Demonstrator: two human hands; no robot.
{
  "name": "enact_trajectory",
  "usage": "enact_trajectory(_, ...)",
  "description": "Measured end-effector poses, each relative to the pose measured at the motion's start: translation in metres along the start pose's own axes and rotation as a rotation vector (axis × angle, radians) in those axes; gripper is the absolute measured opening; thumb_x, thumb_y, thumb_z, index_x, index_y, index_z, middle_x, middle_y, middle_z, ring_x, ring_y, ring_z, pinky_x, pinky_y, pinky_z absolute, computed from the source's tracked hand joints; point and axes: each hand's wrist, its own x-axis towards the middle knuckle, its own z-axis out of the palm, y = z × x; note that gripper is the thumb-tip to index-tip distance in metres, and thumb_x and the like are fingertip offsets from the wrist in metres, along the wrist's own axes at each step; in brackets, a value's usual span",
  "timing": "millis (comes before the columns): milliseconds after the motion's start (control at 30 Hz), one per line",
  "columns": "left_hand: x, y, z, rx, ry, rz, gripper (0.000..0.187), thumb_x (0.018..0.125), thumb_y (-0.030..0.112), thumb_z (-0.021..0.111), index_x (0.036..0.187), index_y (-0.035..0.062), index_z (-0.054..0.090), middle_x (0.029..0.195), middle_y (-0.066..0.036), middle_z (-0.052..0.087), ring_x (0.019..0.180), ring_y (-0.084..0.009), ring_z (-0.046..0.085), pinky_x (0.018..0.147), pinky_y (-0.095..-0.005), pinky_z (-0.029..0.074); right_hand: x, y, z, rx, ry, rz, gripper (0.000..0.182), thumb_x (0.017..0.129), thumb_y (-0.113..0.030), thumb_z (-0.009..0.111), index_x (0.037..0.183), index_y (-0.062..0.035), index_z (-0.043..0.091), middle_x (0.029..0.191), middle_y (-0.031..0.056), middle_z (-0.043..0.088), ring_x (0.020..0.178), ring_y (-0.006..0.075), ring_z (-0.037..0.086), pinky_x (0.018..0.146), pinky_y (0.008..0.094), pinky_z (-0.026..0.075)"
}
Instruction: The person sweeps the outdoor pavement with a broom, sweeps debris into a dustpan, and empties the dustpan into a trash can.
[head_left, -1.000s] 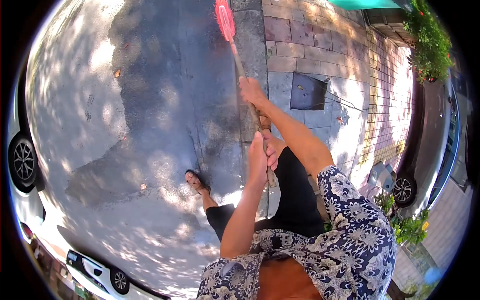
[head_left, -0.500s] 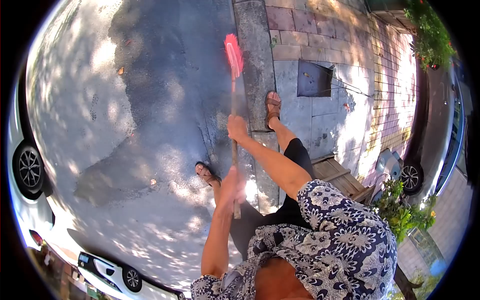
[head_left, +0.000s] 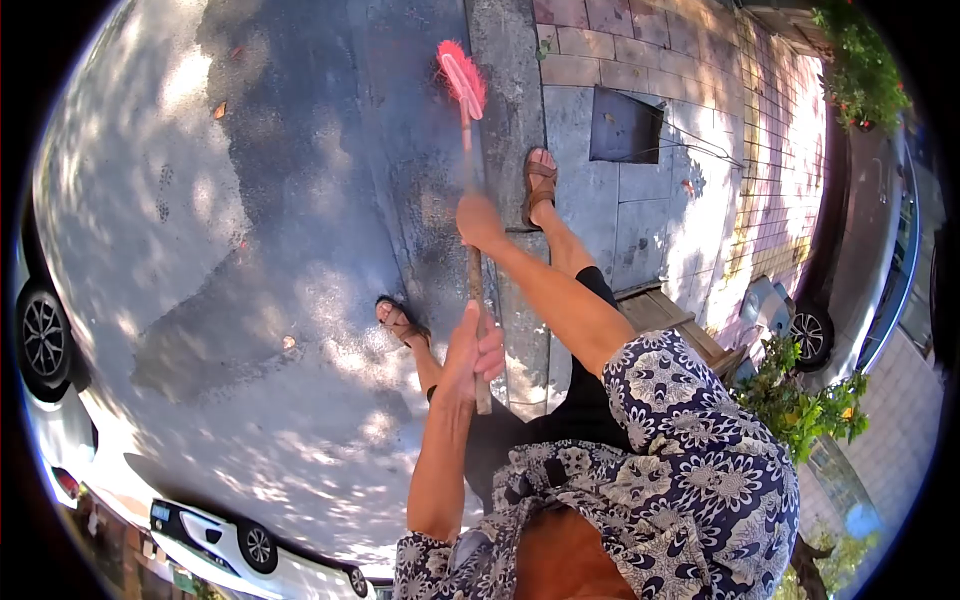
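Observation:
Both my hands are closed around the wooden handle of a broom with a red head (head_left: pixel 462 82). My right hand (head_left: pixel 481 222) grips it higher up, nearer the bristles. Lower down, my left hand (head_left: pixel 470 352) wraps the handle close to its butt end, which sticks out below the fingers. The broom head overlaps the grey pavement beside the stone kerb (head_left: pixel 505 90), its bristles splayed to both sides. Part of the handle just above my right hand is blurred.
My sandalled feet stand apart, the right foot (head_left: pixel 540 187) at the kerb and the left foot (head_left: pixel 402 320) on the road. A square pit (head_left: pixel 626 126) opens in the paving to the right. White cars (head_left: pixel 215 540) line the left; a leafy plant (head_left: pixel 800 400) grows right.
The view has shifted, so the ground, feet and broom appear higher. The handle's lower end has swung slightly right with my left hand, which was blurred before. Both hands keep their grip.

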Motion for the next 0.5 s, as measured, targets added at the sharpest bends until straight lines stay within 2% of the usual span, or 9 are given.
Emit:
enact_trajectory(67,-0.016,-0.017,-0.009,0.055,0.095,-0.046,0.041,0.105,0.05,0.045,0.09,0.0118,0.043,0.059,0.005,0.034,0.037,-0.005,0.027,0.031,-0.0237,0.024,-0.041,0.01,0.012,-0.433,0.069,-0.209,0.033,0.091,-0.03,0.067,0.08,0.0008,0.069,0.062,0.0101,0.067,0.06,0.0276,0.07,0.063,0.0353,0.058)
enact_trajectory(133,-0.045,-0.026,-0.021,0.134,0.166,-0.064,0.04,0.105,0.049,0.045,0.091,0.0117,0.043,0.059,0.005,0.034,0.037,-0.0048,0.027,0.031,-0.0238,0.023,-0.088,-0.015,0.018,-0.619,0.016,-0.279,0.024,0.085,-0.023,0.072,0.079,0.0003,0.07,0.068,0.0105,0.068,0.066,0.0269,0.07,0.062,0.036,0.058)
enact_trajectory(200,-0.067,-0.02,-0.04,0.158,0.174,-0.032,0.04,0.106,0.048,0.04,0.09,0.0119,0.043,0.058,0.006,0.032,0.036,-0.0049,0.027,0.031,-0.0238,0.024,-0.099,-0.05,0.022,-0.501,-0.137,-0.224,0.015,0.08,-0.012,0.072,0.081,0.0023,0.068,0.081,0.0168,0.071,0.076,0.0293,0.071,0.061,0.0415,0.057)
enact_trajectory(267,-0.094,-0.019,-0.052,0.195,0.216,0.036,0.04,0.106,0.049,0.039,0.09,0.0126,0.044,0.057,0.006,0.031,0.036,-0.0049,0.026,0.031,-0.024,0.024,-0.102,-0.057,0.056,-0.336,-0.315,-0.238,0.025,0.089,-0.018,0.066,0.084,0.006,0.064,0.07,0.0177,0.067,0.062,0.031,0.069,0.055,0.0418,0.056)
enact_trajectory(300,-0.113,-0.02,-0.046,0.209,0.283,0.01,0.041,0.106,0.05,0.038,0.09,0.0134,0.043,0.057,0.005,0.031,0.035,-0.0057,0.025,0.03,-0.0247,0.024,-0.114,-0.075,0.067,0.086,-0.247,0.015,0.029,0.091,-0.023,0.065,0.084,0.0054,0.065,0.068,0.0187,0.066,0.056,0.0292,0.067,0.054,0.0401,0.055)
enact_trajectory(367,-0.146,-0.031,-0.039,0.125,0.268,0.03,0.042,0.106,0.052,0.038,0.089,0.0137,0.043,0.056,0.005,0.031,0.034,-0.0064,0.025,0.029,-0.0251,0.024,-0.142,-0.108,0.056,0.586,-0.166,0.292,0.038,0.095,-0.028,0.057,0.082,0.0071,0.062,0.063,0.0196,0.063,0.047,0.028,0.063,0.05,0.039,0.053)
enact_trajectory(433,-0.165,-0.036,-0.033,0.079,0.296,0.019,0.044,0.106,0.052,0.036,0.087,0.0128,0.041,0.054,0.003,0.031,0.033,-0.0106,0.026,0.029,-0.0287,0.024,-0.168,-0.153,0.019,0.751,-0.166,0.361,0.05,0.101,-0.031,0.045,0.079,0.0118,0.056,0.059,0.0196,0.059,0.04,0.0292,0.06,0.044,0.0402,0.051)
enact_trajectory(500,-0.152,-0.042,-0.039,0.107,0.263,0.043,0.044,0.106,0.052,0.036,0.086,0.0128,0.041,0.054,0.003,0.031,0.033,-0.0103,0.027,0.029,-0.0287,0.024,-0.163,-0.155,0.009,0.663,-0.106,0.384,0.049,0.101,-0.03,0.044,0.078,0.0114,0.056,0.057,0.0194,0.058,0.04,0.0287,0.06,0.044,0.0404,0.051)
